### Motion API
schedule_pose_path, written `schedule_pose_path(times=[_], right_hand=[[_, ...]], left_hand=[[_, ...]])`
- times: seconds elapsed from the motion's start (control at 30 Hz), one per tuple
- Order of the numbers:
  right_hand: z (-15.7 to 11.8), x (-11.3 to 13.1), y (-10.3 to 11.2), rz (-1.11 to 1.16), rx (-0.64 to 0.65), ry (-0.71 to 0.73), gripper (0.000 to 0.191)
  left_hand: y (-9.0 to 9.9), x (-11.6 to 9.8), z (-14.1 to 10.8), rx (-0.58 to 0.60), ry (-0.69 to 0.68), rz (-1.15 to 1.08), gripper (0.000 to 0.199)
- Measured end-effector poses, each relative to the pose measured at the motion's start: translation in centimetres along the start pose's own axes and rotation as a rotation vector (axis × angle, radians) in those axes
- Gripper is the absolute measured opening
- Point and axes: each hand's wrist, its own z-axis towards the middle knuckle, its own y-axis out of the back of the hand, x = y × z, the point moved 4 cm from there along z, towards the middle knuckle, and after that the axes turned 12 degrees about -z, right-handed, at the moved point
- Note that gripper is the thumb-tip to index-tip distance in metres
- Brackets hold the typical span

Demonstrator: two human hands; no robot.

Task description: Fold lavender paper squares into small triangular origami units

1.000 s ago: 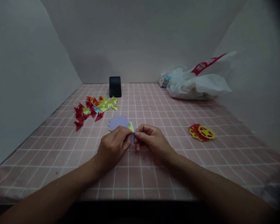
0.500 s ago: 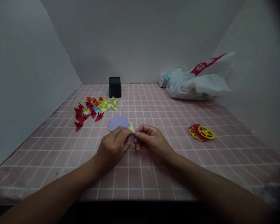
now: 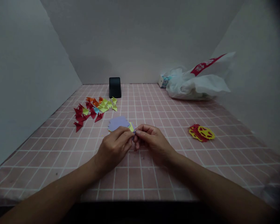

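Note:
Between the fingertips of my two hands is a small piece of purple paper [image 3: 134, 132], mostly hidden by the fingers. My left hand [image 3: 115, 144] pinches it from the left, and my right hand [image 3: 151, 140] pinches it from the right with thumb and forefinger. Just beyond the left hand lies a stack of purple paper sheets [image 3: 118, 123] with uneven edges. A bit of yellow paper [image 3: 131, 127] shows at the stack's right side. Folded paper cranes [image 3: 93, 110] in red, orange, yellow and one in blue lie in a group farther left.
A black phone [image 3: 115, 87] leans upright at the back. A white plastic bag [image 3: 196, 85] stands at the back right, beside a small box [image 3: 163, 81]. Red and yellow gear-shaped cutouts [image 3: 202, 133] lie at the right. A pink checked cloth [image 3: 154, 105] covers the table.
My left fingertips have moved slightly right, closer to the right hand's. Less of the purple paper shows below the fingers. Everything else on the table stays put.

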Motion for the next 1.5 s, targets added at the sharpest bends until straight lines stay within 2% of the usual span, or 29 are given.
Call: schedule_pose_path(times=[0.13,0.27,0.43,0.53,0.67,0.8,0.9,0.97,1.07,1.33,1.5], right_hand=[[0.1,0.0,0.0,-0.024,-0.001,0.000,0.027],[0.0,0.1,0.0,-0.065,-0.023,0.004,0.025],[-0.1,0.3,0.1,-0.123,-0.061,0.005,0.023],[0.0,0.5,0.2,-0.170,-0.065,0.031,0.024],[-0.1,0.9,0.2,-0.266,-0.082,0.072,0.025],[-0.1,1.1,0.2,-0.322,-0.108,0.094,0.025],[-0.2,1.0,0.3,-0.321,-0.113,0.081,0.024],[-0.1,0.9,0.3,-0.308,-0.100,0.066,0.024],[-0.2,0.8,0.2,-0.293,-0.074,0.062,0.027],[-0.2,0.9,0.0,-0.312,-0.079,0.091,0.022],[-0.1,1.0,0.1,-0.351,-0.060,0.112,0.018]], left_hand=[[-0.1,-0.1,0.0,0.026,-0.011,0.001,0.012],[-0.3,-0.2,-0.1,0.056,-0.014,-0.007,0.013],[-0.3,-0.2,0.0,0.031,0.007,-0.052,0.013],[0.0,-0.1,0.1,-0.006,0.065,-0.120,0.012],[0.0,0.4,0.1,-0.070,0.231,-0.262,0.012],[-0.5,1.6,-0.5,-0.119,0.586,-0.562,0.011],[-1.1,2.0,-0.8,-0.093,0.808,-0.813,0.010],[-1.3,2.1,-0.7,-0.064,0.881,-0.858,0.012],[-1.0,2.1,-0.5,-0.087,0.878,-0.810,0.012],[-0.3,1.7,-0.3,-0.079,0.657,-0.504,0.009],[-0.3,1.8,-0.4,-0.078,0.632,-0.495,0.007]])
